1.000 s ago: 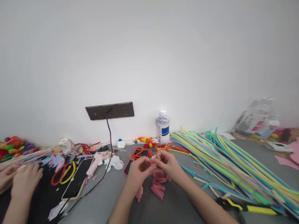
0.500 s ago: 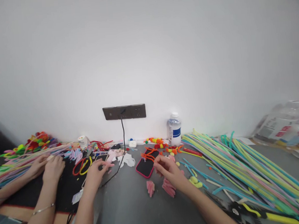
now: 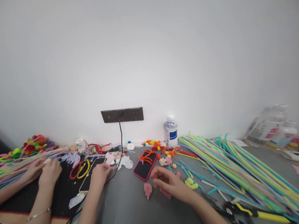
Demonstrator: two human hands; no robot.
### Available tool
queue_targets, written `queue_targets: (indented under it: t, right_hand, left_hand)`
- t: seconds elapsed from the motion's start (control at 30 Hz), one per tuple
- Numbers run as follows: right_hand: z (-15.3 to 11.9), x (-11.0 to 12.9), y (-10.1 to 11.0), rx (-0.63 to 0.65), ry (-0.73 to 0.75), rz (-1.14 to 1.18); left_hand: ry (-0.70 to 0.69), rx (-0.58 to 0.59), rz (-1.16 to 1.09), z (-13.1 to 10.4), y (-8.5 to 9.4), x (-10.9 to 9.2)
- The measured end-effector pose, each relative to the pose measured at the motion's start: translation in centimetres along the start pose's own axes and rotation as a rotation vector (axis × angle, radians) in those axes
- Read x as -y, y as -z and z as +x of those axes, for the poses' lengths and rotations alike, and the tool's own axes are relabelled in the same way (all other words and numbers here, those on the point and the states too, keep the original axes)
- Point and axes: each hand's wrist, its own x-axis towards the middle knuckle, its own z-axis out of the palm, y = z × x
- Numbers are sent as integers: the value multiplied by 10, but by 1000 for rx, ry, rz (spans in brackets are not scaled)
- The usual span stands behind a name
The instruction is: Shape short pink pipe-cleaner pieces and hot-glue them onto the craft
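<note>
My left hand (image 3: 100, 174) is closed at the left, over the lower end of a light-framed phone (image 3: 87, 179). Its fingertips press together; what they hold, if anything, is too small to make out. Palm inward, my right hand (image 3: 167, 182) hovers with curved fingers, thumb and fingers apart, nothing seen between them. Beneath it a fuzzy pink piece (image 3: 165, 193) is partly hidden. Another fuzzy pink piece (image 3: 148, 190) lies to its left. Just beyond are a red-framed phone (image 3: 141, 171) with orange stems on it and a small pink figure (image 3: 165, 161).
Another person's hands (image 3: 49, 171) work at the left on a black mat (image 3: 57, 195). A black cable (image 3: 121, 138) hangs from the wall socket. A bottle (image 3: 171, 132) stands by the wall. Long pipe cleaners (image 3: 237, 174) and yellow-black pliers (image 3: 266, 216) lie at the right.
The view has shifted slightly. My left hand's fingers have drawn together and straightened. My right hand has come down over the right pink piece, uncovering the small pink figure.
</note>
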Motion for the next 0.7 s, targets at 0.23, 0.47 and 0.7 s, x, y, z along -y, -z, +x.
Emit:
queue_targets:
  t: [0.23,0.47,0.7]
  right_hand:
    - [-1,-9,7,39,-4,23]
    - [0,-7,8,-31,23,58]
    - [8,15,-18,-9,40,212]
  left_hand:
    - [23,-20,28,-7,11,3]
    - [39,-541,-14,-27,39,-2]
    - [-2,-418,-447,-81,65,-45]
